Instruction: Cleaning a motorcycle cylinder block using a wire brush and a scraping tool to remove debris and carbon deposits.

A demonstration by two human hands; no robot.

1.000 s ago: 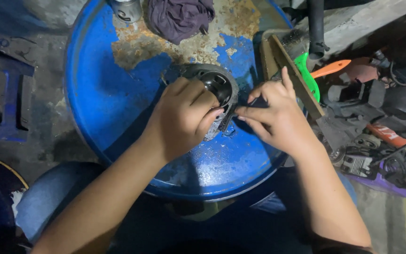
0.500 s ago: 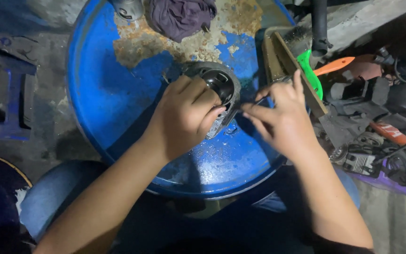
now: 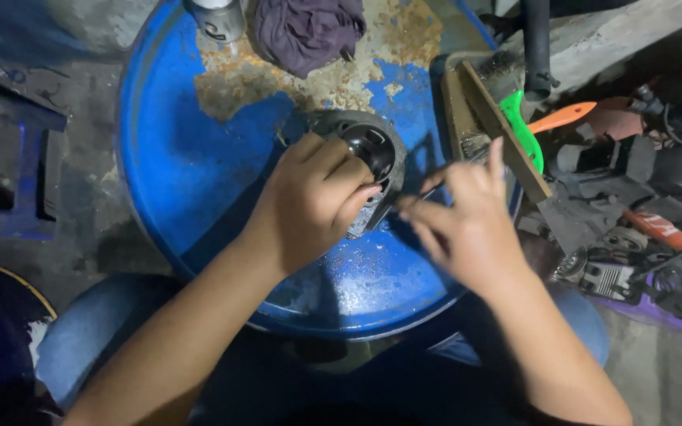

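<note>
A: Starting far left, what's sitting on the blue drum top (image 3: 191, 197)?

B: Rusty patch w/ a metal can (image 3: 216, 17) at the top edge, then a crumpled purple rag (image 3: 305, 31) just beside it.

A: And your left hand (image 3: 317, 201)?

B: You're wrapping its fingers around the round grey metal part (image 3: 369, 150), gripping it from the left side. Part is sitting near the drum's middle, its dark bore facing up and tilting a bit toward the right.

A: Right hand (image 3: 467, 221)?

B: Blurring some. You're pinching a thin dark tool (image 3: 429, 192) btw thumb & forefinger, other fingers spreading upward. Tip is pointing at the part's right edge; can't tell if it's touching.

A: Further right?

B: Wooden strips (image 3: 499, 130) leaning at the drum's right rim, a green-handled brush (image 3: 524, 130) & an orange handle (image 3: 563, 117) just past them. Beyond that, a pile of dark engine bits (image 3: 625, 229) on the floor, well apart from your hands.
</note>
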